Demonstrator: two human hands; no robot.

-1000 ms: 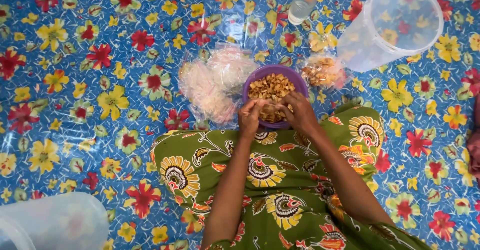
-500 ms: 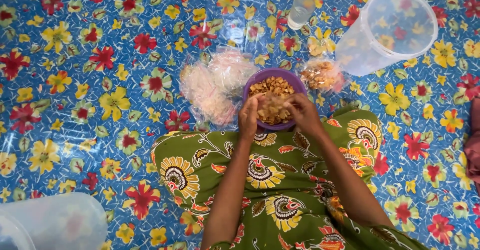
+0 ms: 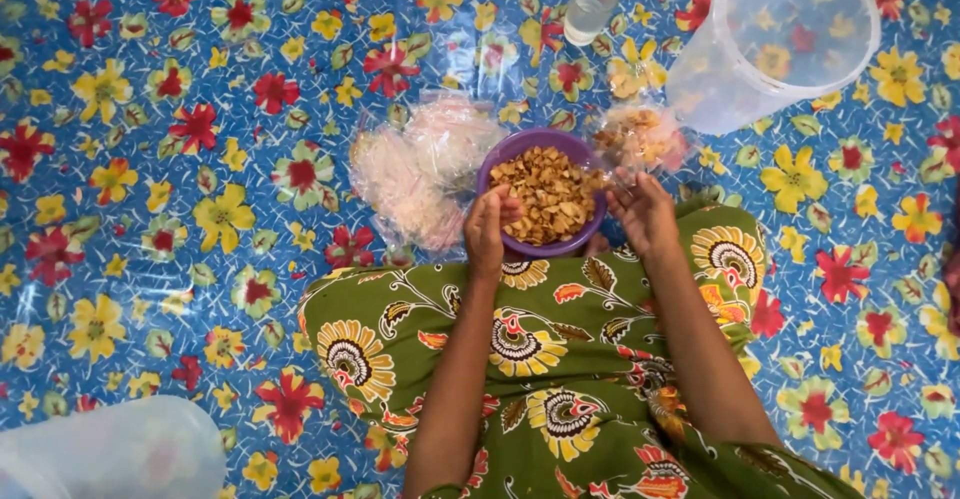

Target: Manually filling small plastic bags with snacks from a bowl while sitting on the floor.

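Note:
A purple bowl point(image 3: 590, 242) of golden-brown fried snack pieces point(image 3: 548, 191) sits on the flowered mat, against my lap. My left hand point(image 3: 487, 227) rests at the bowl's left rim with its fingers curled down into the pieces. My right hand point(image 3: 643, 211) is just off the bowl's right rim, fingers pinched on the edge of a thin clear bag. Just beyond it lies a small clear bag of the same snack point(image 3: 640, 137).
A pile of empty clear bags point(image 3: 420, 164) lies left of the bowl. A large clear plastic tub point(image 3: 775, 44) lies tilted at the upper right, with a small clear bottle point(image 3: 590, 4) beside it. Another clear container point(image 3: 110, 454) is at the lower left. My green patterned skirt point(image 3: 560, 359) covers the near mat.
Both hands were together over the bowl's near side. They have since parted: the right has moved off to the right rim and the left sits at the left rim.

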